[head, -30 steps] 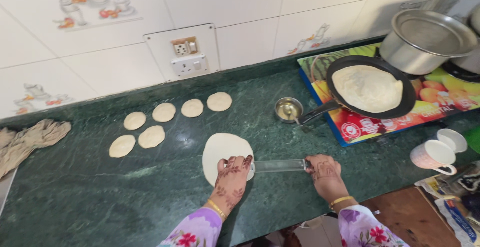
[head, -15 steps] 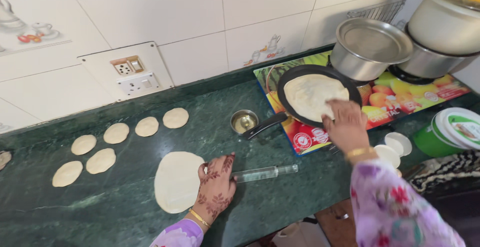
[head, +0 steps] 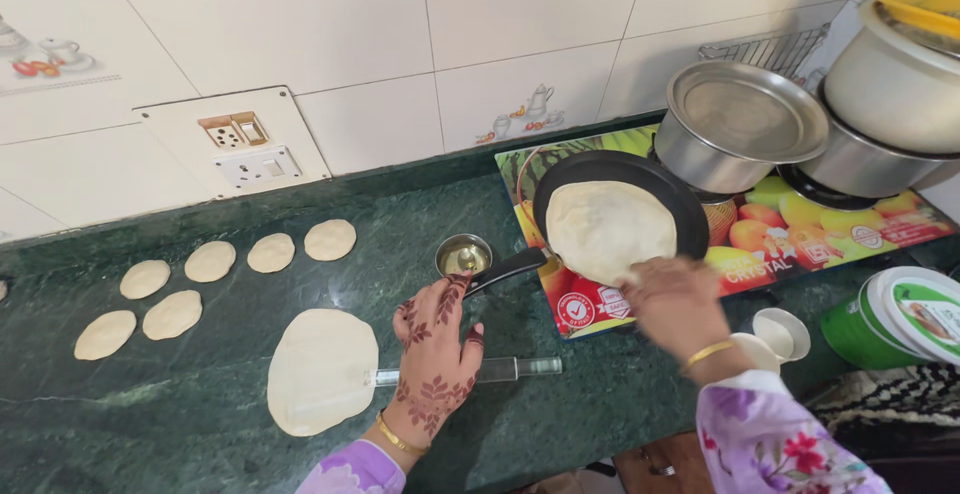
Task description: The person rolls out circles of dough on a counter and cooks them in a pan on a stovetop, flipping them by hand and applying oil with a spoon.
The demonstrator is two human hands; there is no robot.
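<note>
Lifting a flatbread at its near edge from the black pan.
Right hand fingers pinch that edge; left hand, fingers loosely spread, rests on the rolling pin beside the rolled dough on the green worktop.

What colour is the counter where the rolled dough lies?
Dark green with pale veins, like marble; the counter shows best in the head view, the only one.

A pale round flatbread hung lifted by its near edge, tilted over the black pan. The clear rolling pin lay across the green counter.
</note>
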